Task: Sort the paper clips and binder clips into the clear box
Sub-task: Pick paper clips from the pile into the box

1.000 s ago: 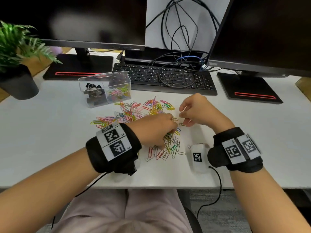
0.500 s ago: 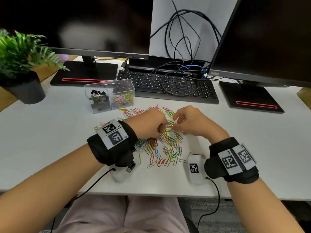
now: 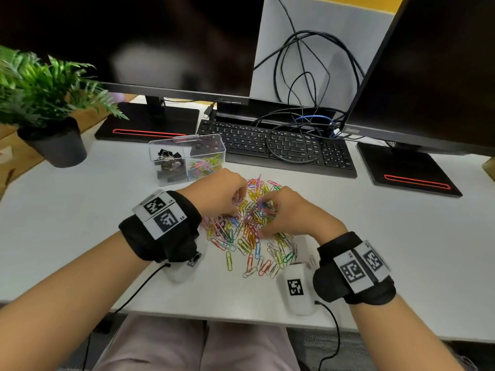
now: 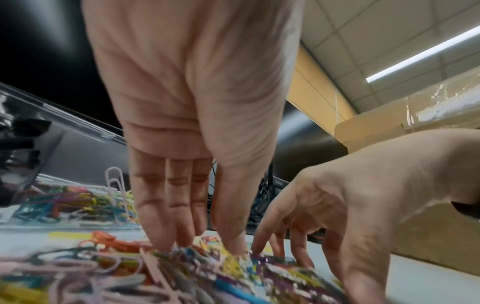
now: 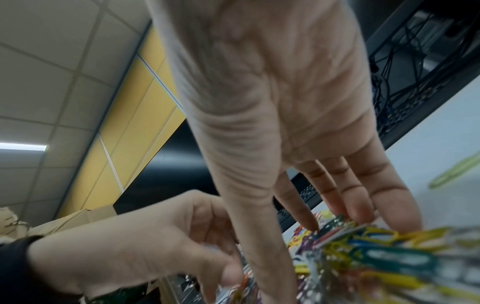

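Observation:
A heap of coloured paper clips [image 3: 249, 236] lies on the white desk [image 3: 80, 223] in front of me. My left hand [image 3: 222, 194] and right hand [image 3: 292, 212] meet over its far part. The left fingers and thumb [image 4: 182, 205] dig into the clips [image 4: 182, 273] and close on a bunch. The right hand [image 5: 285, 102] spreads over the clips [image 5: 376, 246], thumb and fingertips closing round a raised clump. The clear box [image 3: 187, 139] stands just beyond the left hand, with black binder clips [image 3: 168, 159] in its left compartment and paper clips [image 3: 205, 166] in its right.
A black keyboard [image 3: 276, 145] with a looped cable lies behind the heap. Monitor stands [image 3: 147, 127] [image 3: 407, 172] flank it. A potted plant [image 3: 57, 145] stands far left. A white tagged device [image 3: 296, 287] rests near the desk's front edge by my right wrist.
Both hands have moved away from me and closer together over the heap's far part. The clips between them are bunched into a tighter clump.

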A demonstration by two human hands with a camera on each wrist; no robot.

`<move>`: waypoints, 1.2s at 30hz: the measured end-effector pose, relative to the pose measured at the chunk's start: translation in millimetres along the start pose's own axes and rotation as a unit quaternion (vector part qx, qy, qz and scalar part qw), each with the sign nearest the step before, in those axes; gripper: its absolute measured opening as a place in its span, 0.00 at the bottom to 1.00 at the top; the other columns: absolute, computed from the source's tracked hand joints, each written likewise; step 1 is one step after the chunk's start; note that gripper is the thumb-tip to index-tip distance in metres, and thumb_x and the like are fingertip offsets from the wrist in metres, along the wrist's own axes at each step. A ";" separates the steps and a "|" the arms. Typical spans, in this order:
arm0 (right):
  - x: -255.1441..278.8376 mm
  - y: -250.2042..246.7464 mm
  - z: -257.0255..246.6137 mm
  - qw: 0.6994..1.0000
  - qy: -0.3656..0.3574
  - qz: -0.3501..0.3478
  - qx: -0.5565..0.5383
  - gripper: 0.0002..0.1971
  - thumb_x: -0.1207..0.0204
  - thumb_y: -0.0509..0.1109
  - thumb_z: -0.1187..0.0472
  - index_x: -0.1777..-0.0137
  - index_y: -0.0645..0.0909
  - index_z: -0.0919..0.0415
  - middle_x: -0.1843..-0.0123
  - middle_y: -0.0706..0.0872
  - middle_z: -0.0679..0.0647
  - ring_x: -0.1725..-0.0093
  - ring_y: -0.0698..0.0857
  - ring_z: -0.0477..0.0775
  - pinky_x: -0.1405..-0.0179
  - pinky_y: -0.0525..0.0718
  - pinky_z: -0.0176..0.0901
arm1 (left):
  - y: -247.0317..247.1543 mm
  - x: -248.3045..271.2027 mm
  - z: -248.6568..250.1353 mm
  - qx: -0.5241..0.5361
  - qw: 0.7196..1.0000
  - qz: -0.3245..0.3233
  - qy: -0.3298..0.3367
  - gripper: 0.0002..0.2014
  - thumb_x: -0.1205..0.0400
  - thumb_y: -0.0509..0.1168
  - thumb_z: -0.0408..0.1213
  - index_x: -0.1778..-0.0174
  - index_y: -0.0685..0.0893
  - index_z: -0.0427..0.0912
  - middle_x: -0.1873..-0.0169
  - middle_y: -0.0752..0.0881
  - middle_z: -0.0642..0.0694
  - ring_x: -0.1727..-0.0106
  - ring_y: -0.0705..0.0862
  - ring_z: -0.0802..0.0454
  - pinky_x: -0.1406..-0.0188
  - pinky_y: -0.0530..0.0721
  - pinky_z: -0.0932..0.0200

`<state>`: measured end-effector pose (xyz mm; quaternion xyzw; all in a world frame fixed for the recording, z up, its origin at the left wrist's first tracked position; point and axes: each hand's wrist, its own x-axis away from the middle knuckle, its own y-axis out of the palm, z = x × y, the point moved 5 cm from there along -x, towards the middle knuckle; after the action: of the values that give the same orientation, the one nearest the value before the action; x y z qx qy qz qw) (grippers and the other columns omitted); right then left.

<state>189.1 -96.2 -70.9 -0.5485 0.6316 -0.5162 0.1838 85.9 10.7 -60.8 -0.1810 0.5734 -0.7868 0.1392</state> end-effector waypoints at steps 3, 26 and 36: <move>-6.4 2.7 -6.3 1.000 -0.006 0.003 0.010 0.32 0.43 0.85 0.47 0.40 0.79 0.54 0.42 0.74 0.52 0.45 0.78 0.54 0.49 0.81 0.47 | -19.3 10.0 -13.3 0.037 0.997 0.072 -0.019 0.12 0.23 0.74 0.41 0.46 0.83 0.47 0.52 0.84 0.51 0.56 0.80 0.56 0.61 0.78 0.60; -43.5 -29.5 -24.4 0.979 0.006 0.126 -0.159 0.08 0.31 0.75 0.78 0.64 0.88 0.66 0.70 0.86 0.58 0.76 0.88 0.52 0.70 0.90 0.41 | -29.5 42.5 -157.9 0.295 0.916 0.164 -0.217 0.30 0.34 0.83 0.39 0.39 0.79 0.43 0.49 0.85 0.44 0.50 0.84 0.43 0.54 0.78 0.55; -60.0 -61.4 -46.4 0.918 -0.043 0.173 -0.355 0.05 0.33 0.78 0.78 0.60 0.88 0.70 0.64 0.89 0.67 0.67 0.90 0.60 0.66 0.89 0.39 | -22.6 39.3 -164.4 0.392 0.890 0.147 -0.182 0.18 0.35 0.83 0.33 0.54 0.84 0.41 0.55 0.91 0.39 0.50 0.88 0.36 0.43 0.83 0.42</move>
<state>202.8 -14.1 -20.0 -0.4816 0.8498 -0.1942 0.0909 -22.7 140.9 -79.9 -0.1655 0.2027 -0.8716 0.4145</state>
